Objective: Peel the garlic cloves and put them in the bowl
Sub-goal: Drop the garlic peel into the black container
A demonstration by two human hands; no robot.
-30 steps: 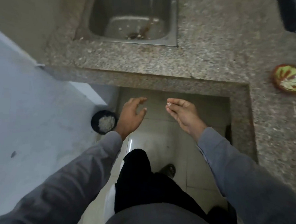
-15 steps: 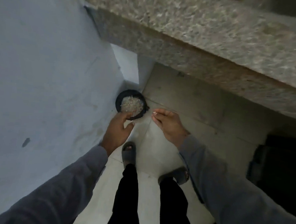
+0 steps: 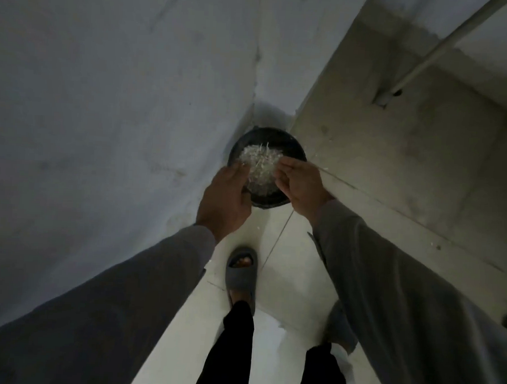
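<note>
A round black container (image 3: 296, 148) stands on the floor in the corner, heaped with white garlic skins (image 3: 259, 162). My left hand (image 3: 225, 197) hangs over its left rim, back up, with its fingers reaching forward to the skins. Over the right rim is my right hand (image 3: 301, 182), fingers bent down toward the heap. Whether those fingers hold anything is hidden. No garlic cloves or bowl show in this view.
A pale wall (image 3: 104, 96) closes the left side and a concrete face (image 3: 394, 170) the right. A thin pipe (image 3: 430, 54) runs diagonally at the top right. My slippered foot (image 3: 241, 267) stands on the light floor tiles just behind the container.
The view dropped from the counter and sink to the floor corner. Both hands moved forward and now hang over the black container; my right hand turned from palm up to fingers down.
</note>
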